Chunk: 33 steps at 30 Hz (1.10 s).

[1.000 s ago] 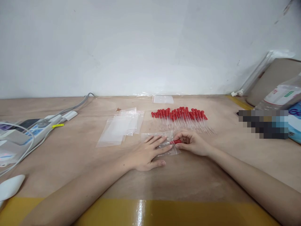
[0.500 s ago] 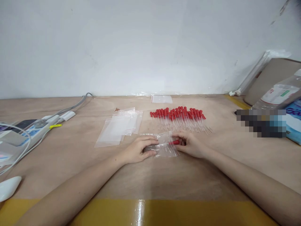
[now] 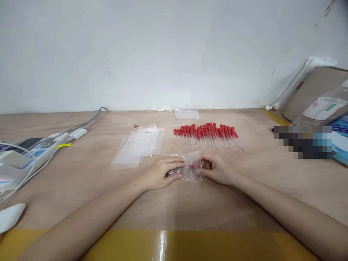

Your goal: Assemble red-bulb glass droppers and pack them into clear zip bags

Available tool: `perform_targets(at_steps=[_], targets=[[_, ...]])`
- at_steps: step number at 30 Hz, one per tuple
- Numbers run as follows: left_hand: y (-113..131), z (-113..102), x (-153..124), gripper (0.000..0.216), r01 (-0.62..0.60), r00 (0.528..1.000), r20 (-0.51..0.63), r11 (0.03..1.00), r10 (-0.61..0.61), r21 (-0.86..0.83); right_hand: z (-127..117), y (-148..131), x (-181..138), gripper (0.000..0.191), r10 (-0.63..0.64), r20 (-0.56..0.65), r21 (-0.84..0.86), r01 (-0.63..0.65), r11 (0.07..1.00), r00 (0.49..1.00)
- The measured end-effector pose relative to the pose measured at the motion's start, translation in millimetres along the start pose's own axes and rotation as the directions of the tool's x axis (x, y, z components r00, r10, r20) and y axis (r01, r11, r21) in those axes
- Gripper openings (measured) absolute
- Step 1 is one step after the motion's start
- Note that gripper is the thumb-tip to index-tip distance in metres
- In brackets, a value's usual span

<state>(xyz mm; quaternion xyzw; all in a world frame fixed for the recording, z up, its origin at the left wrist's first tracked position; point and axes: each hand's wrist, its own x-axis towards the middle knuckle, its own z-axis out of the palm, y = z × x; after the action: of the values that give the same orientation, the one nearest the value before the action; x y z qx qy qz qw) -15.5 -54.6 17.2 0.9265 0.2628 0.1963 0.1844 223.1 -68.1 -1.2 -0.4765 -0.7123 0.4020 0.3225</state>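
Head view: my left grip (image 3: 163, 173) lies open on a clear plastic bag (image 3: 193, 176), red-bulbed dropper (image 3: 192, 165) inside; my right grip (image 3: 217, 169), at its mouth, closed or not, I can't tell. Bag's far right: blue pack (image 3: 340, 143), lettering incomplete.

Blue packet (image 3: 341, 145), right: large dark-blue lettering beginning with "G", the remainder cut off by the view's edge. Plastic bottle (image 3: 339, 93): white label (image 3: 320, 108) bearing red marks and a green patch, its print too small to read.
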Motion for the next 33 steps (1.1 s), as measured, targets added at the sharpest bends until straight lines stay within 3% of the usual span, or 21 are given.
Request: perform_targets(at_steps=[5, 10, 15, 18, 21, 23, 26, 28, 30, 33], targets=[[1, -1, -1, 0.039, 0.029, 1.000, -0.011, 0.999, -0.029, -0.020, -6, -1, -2, 0.033, 0.192, -0.052, 0.084, -0.187, 0.979, 0.980], [-1, -8, -5, 0.034, 0.020, 1.000, 0.026, 0.995, -0.017, -0.096, -8, -5, -5, 0.024, 0.196, -0.014, 0.177, -0.191, 0.966, 0.980], [-3, -10, -5, 0.034, -0.028, 0.998, 0.052, 0.993, 0.034, -0.114, -8, -10, -7, 0.014, 0.088, 0.057, 0.132, -0.095, 0.987, 0.994], [-4, -9, -5, 0.032, -0.028, 0.998, 0.044, 0.993, 0.033, -0.115, -8, -9, -9, 0.017, -0.036, 0.085, 0.003, 0.036, 0.999, 0.996], [-5, -8, -5, 0.028, -0.008, 0.999, 0.038, 0.992, 0.013, -0.125, -9, -7, -11, 0.026, -0.092, 0.042, -0.183, 0.098, 0.978, 0.995], [-5, -8, -6, 0.027, 0.003, 0.999, 0.033, 0.991, 0.001, -0.133, -13, -6, -12, 0.030, -0.126, 0.084, -0.237, 0.142, 0.961, 0.989], [-5, -8, -6, 0.026, -0.002, 1.000, 0.027, 0.990, 0.006, -0.138, -25, -5, -10, 0.024, -0.193, 0.268, -0.128, 0.234, 0.964, 0.944], [-5, -8, -5, 0.025, -0.011, 0.999, 0.034, 0.991, 0.016, -0.133, -37, -5, -6, 0.022, -0.190, 0.335, -0.044, 0.217, 0.975, 0.923], [-5, -9, -5, 0.024, -0.012, 0.998, 0.060, 0.991, 0.020, -0.130, -51, -4, 3, 0.024, -0.118, 0.276, -0.044, 0.135, 0.990, 0.954], [-6, -13, -4, 0.024, -0.003, 0.989, 0.144, 0.992, 0.022, -0.129, -64, -4, 23, 0.023, 0.010, -0.069, -0.199, -0.024, 0.980, 0.998]])
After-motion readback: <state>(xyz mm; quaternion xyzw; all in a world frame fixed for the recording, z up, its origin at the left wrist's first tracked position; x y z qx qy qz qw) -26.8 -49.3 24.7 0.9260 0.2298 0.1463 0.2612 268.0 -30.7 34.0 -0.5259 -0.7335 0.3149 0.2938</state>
